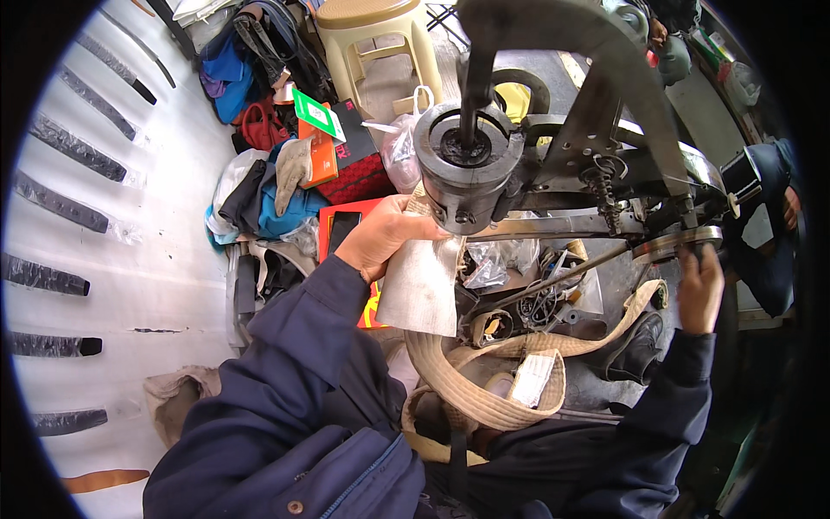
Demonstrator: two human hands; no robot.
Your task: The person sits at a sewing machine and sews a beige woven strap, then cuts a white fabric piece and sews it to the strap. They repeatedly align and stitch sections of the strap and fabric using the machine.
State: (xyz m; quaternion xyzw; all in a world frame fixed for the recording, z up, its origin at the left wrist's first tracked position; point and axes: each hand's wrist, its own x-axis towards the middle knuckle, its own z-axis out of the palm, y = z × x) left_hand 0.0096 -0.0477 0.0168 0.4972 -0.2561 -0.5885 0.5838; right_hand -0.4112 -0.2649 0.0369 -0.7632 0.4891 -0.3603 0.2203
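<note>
My left hand (385,235) pinches an off-white piece of thick fabric (420,292) just under the round metal head (471,186) of a hand-cranked sewing machine (588,130), thumb on top. The fabric hangs down toward my lap. A long beige stitched webbing strap (501,415) loops below it over my legs; whether the two are joined is hidden. At the machine's right end, my right hand (700,290) has its fingers curled up against the metal hand wheel (679,245). The point where the needle meets the fabric cannot be seen.
Beneath the machine lie plastic bags, wires and small tools (545,285). A black shoe (635,346) stands on the right. Boxes (354,164) and piled clothes (268,199) sit left, with a beige stool (372,43) behind. Another person's hand (791,208) shows at far right.
</note>
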